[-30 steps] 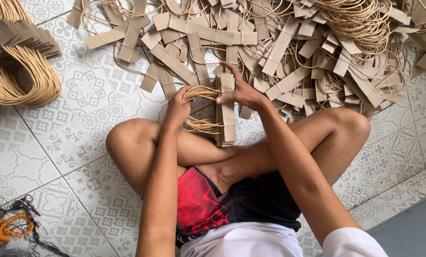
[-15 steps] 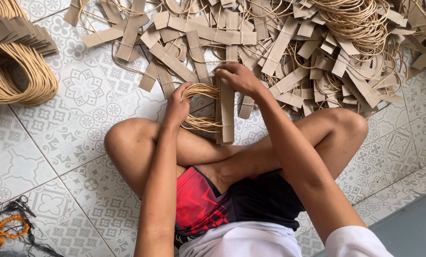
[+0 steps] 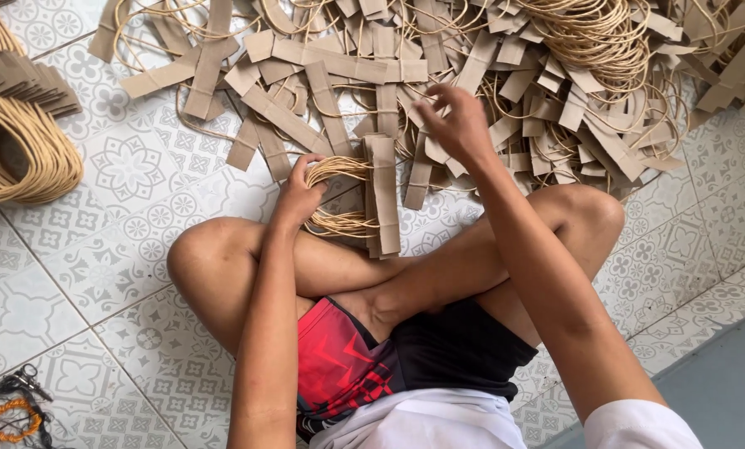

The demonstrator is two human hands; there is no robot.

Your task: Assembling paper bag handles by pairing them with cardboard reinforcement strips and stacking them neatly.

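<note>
I sit cross-legged on a patterned tile floor. My left hand (image 3: 299, 193) grips a stacked bundle of brown paper-bag handles (image 3: 382, 193), cardboard strips with tan cord loops, held upright against my shins. My right hand (image 3: 454, 123) hovers with fingers spread above the big loose pile of the same handles (image 3: 505, 75) spread across the floor in front of me, holding nothing that I can see.
A neat stack of finished handles with bundled cord loops (image 3: 19, 125) lies at the far left. Orange and black cords (image 3: 7, 411) lie at the bottom left. A grey floor strip (image 3: 722, 382) runs at the bottom right. My knees (image 3: 198, 258) flank the bundle.
My right hand has lifted off the top of the bundle and moved right and forward over the loose pile. The left hand keeps its hold on the bundle.
</note>
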